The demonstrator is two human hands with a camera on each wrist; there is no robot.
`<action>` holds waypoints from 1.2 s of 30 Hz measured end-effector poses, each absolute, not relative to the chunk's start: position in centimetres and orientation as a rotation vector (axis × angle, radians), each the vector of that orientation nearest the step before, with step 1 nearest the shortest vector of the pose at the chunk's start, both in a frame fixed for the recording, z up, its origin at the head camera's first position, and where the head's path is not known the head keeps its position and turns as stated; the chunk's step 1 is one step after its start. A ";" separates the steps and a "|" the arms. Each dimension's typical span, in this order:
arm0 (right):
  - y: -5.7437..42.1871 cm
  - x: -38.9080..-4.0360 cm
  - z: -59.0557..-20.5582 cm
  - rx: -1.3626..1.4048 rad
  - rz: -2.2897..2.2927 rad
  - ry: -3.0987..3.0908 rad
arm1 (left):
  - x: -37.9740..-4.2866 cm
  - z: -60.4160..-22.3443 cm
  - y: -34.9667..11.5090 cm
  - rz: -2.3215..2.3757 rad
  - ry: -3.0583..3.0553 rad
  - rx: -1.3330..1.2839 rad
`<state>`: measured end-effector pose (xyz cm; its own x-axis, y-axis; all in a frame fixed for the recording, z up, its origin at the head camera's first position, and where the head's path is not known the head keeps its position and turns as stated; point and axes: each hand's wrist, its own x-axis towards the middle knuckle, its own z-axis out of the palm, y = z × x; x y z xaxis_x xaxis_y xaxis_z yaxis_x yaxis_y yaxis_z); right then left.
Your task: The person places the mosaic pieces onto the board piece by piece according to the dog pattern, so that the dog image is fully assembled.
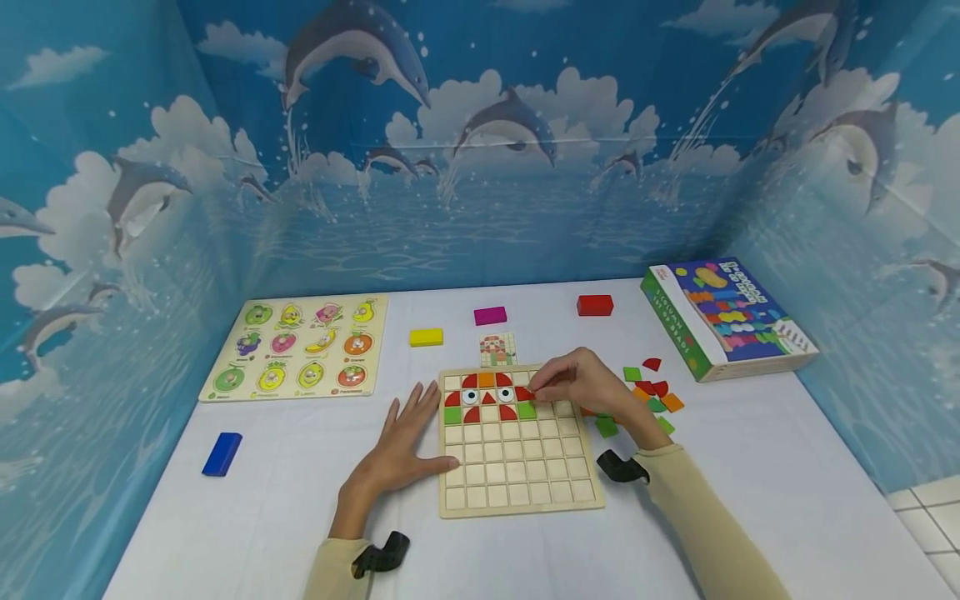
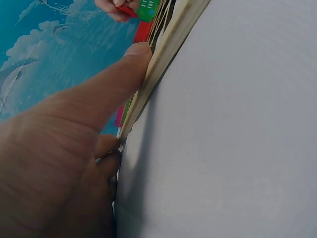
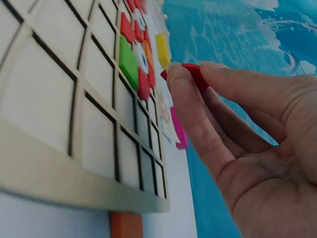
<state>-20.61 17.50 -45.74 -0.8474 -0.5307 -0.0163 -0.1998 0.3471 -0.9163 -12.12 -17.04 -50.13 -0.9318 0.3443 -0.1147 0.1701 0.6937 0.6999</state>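
Observation:
A wooden grid board (image 1: 517, 510) lies on the white table, its upper rows partly filled with red, green and orange tiles and two round eye tiles (image 1: 505, 396). My left hand (image 1: 397, 450) spreads its fingers along the board's left side, thumb tip right at the edge; the left wrist view has this thumb (image 2: 119, 74) against the wooden rim. Over the board's upper right, my right hand (image 1: 581, 383) pinches a red quarter-circle tile (image 3: 195, 74) between thumb and index finger. That tile is held beside the green tile (image 3: 129, 62) in the right wrist view.
Loose tiles (image 1: 672, 402) lie right of the board, some against its edge. A small pattern card (image 1: 498, 350) sits behind it. Around are yellow (image 1: 426, 337), magenta (image 1: 490, 316), red (image 1: 595, 306) and blue (image 1: 222, 454) blocks, a fruit puzzle (image 1: 300, 346) and a game box (image 1: 727, 317).

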 end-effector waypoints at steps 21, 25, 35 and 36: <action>12.3 -18.6 -47.1 -0.927 -1.565 2.123 | -12.1 -50.4 -17.1 1.042 2.691 0.427; 11.4 -18.4 -47.0 -0.958 -1.546 2.135 | -12.2 -50.4 -17.2 1.021 2.688 0.427; 8.7 -18.0 -47.0 -0.892 -1.502 2.250 | -12.2 -50.5 -17.1 1.032 2.694 0.445; 8.4 -18.0 -47.1 -0.881 -1.498 2.274 | -12.2 -50.5 -17.1 1.042 2.697 0.450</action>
<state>-17.99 8.42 -47.08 -0.7754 -0.6240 0.0973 -0.3356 0.2767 -0.9005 -12.18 -17.11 -50.51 -0.9301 0.3565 -0.0887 0.2043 0.7027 0.6815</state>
